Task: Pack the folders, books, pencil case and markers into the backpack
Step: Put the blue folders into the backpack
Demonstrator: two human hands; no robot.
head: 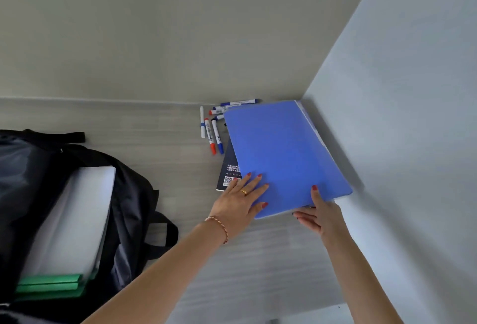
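Observation:
A blue folder (284, 153) lies tilted on the desk at the right, over a dark book (228, 171) whose corner shows beneath it. My right hand (318, 214) grips the folder's near edge, thumb on top and fingers under. My left hand (241, 197) rests flat on the folder's near left corner, fingers spread. Several red and blue markers (213, 130) lie loose behind the folder. The black backpack (134, 194) lies unzipped at the left, with a white folder (77, 212) and green folders (51, 283) inside. No pencil case shows.
The grey desk (167, 148) meets a beige wall at the back and a pale side panel (400, 117) right beside the folder. The backpack's straps (162, 230) lie between the bag and my left arm.

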